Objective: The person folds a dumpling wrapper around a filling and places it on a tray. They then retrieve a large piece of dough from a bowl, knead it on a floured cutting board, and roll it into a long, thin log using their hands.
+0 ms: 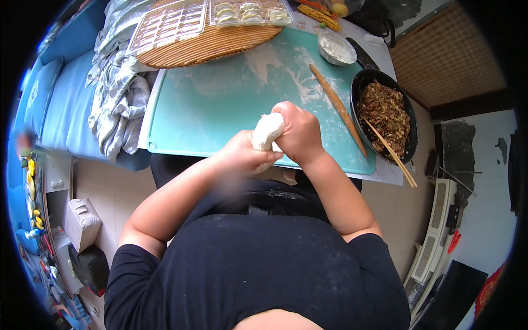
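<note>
Both hands grip one thick white roll of dough (266,132) over the near edge of a floured teal mat (209,110). My right hand (300,132) wraps the roll's upper end. Lower down, my left hand (245,155) is closed around its other end. The part of the dough inside my fists is hidden.
A wooden rolling pin (337,108) lies on the mat's right side. Beside it sits a black pan of minced filling (385,113) with chopsticks (391,153) resting in it. Farther back are a flour bowl (336,48), a round woven tray (214,41) and clear dumpling trays (250,12). Crumpled cloth (118,93) lies at left.
</note>
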A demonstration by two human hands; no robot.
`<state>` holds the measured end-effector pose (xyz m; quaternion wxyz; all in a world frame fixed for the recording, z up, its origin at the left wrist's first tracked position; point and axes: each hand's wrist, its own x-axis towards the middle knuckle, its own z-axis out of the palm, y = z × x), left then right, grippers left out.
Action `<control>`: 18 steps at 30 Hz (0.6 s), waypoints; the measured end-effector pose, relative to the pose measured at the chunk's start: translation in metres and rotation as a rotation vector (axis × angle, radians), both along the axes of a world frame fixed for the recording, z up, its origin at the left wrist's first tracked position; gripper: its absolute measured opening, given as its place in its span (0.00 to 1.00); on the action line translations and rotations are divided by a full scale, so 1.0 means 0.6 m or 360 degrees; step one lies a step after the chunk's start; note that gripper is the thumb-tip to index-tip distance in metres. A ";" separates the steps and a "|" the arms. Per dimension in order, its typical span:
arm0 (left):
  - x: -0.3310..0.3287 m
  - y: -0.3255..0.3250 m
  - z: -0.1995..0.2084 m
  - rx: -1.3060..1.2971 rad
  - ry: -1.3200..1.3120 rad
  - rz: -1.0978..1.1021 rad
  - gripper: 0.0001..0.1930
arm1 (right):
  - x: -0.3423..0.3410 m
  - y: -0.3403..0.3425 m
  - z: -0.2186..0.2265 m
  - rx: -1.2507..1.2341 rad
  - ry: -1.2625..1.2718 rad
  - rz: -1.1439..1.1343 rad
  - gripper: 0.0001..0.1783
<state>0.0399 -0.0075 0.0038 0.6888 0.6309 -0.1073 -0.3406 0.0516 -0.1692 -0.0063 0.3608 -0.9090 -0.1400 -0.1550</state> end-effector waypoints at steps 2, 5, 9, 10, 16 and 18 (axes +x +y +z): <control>0.003 0.012 -0.012 -0.0254 0.0233 0.0012 0.15 | 0.007 -0.010 -0.010 -0.0096 -0.0281 -0.0006 0.13; 0.003 0.009 -0.003 -0.0783 0.0303 0.0098 0.22 | 0.018 -0.012 -0.043 0.0181 -0.0298 -0.0194 0.14; 0.013 0.028 -0.045 -0.0829 0.0341 -0.0190 0.29 | 0.014 -0.020 -0.037 0.1535 0.0952 0.0128 0.13; 0.010 0.031 -0.048 -0.0803 0.0501 -0.0241 0.35 | 0.009 -0.020 -0.019 0.1640 0.0998 0.0189 0.11; 0.017 0.015 -0.024 -0.0132 -0.0226 -0.0070 0.30 | -0.002 -0.005 0.019 0.0068 0.0265 0.0017 0.12; 0.011 0.014 -0.019 0.0061 -0.0248 -0.0087 0.21 | 0.001 -0.005 0.018 -0.0309 0.0128 0.0076 0.12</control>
